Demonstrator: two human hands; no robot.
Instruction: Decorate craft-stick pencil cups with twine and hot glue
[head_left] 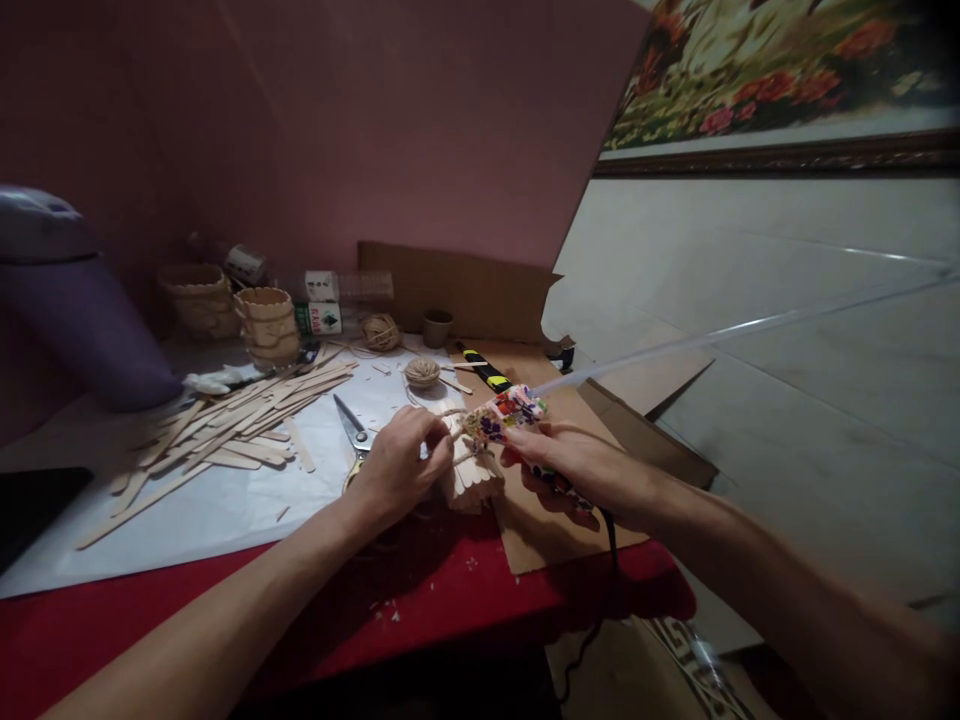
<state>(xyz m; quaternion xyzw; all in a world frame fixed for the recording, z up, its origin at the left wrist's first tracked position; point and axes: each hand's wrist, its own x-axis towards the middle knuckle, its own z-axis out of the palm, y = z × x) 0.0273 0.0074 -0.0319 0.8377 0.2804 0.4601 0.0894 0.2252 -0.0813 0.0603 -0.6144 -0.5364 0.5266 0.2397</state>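
Note:
My right hand (559,465) is wrapped round a flower-patterned hot glue gun (514,410), and a long clear glue stick (675,345) runs out of its back end. The gun's front end is over a small holder made of wooden craft sticks (474,475), lying on its side near the table's front edge. Thick twine (459,462) crosses the holder. At its left side, my left hand (409,450) has its fingers closed by the twine; its fingertips are partly hidden, and the twine seems pinched there. Scissors (360,435) lie just left of this hand.
Loose craft sticks (247,420) lie piled on white paper at left. Behind stand a finished stick cup (268,325), twine balls (422,373), plastic bottles (349,287) and a small pot (437,326). A box cutter (484,368) lies on cardboard (540,520). A black cord (611,540) hangs over the edge.

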